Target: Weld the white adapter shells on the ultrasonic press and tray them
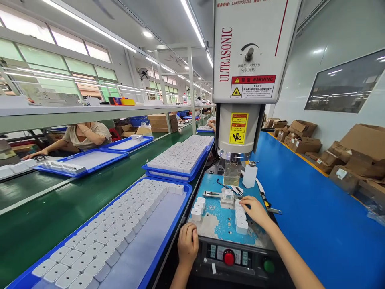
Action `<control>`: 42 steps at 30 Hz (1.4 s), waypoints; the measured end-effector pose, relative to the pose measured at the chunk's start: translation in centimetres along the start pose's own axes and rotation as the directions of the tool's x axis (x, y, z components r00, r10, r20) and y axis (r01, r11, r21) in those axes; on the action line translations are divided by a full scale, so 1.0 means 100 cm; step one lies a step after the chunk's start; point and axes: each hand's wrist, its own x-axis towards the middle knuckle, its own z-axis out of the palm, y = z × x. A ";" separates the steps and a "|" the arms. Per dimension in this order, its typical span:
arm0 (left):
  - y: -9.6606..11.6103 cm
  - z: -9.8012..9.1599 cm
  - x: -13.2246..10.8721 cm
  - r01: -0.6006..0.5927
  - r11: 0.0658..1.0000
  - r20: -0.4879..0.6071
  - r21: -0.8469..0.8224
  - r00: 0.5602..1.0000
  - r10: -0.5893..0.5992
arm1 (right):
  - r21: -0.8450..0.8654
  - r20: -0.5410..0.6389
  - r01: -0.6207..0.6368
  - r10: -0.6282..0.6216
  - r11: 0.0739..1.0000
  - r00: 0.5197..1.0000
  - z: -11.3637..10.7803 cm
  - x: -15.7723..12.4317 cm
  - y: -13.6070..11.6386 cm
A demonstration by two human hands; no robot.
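My right hand (255, 209) reaches over the machine's blue work plate (217, 185), thumb and fingers closed on the far white plastic block (238, 204) of a short row. Nearer blocks in that row (242, 227) stand just below my fingers. My left hand (188, 244) is curled at the plate's front left corner, with nothing visible in it. Close to it, on the plate's left side, is another short row of white blocks (197, 214). Between the rows, a metal fixture (227, 204) holds a white piece (228, 194) under the clear horn-like block (232, 173) of the ultrasonic machine.
A white bottle (250, 176) stands behind the fixture. The front panel has a red button (229, 257) and a green button (268, 265). Blue trays (180, 216) of white blocks line the left, beside a green conveyor (120, 182). A person (87, 135) sits across it.
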 end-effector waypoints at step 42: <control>0.103 0.058 0.097 0.334 0.940 0.338 0.066 0.879 -0.336 | 0.279 -0.239 0.051 0.018 0.959 0.971 0.011 0.005 0.044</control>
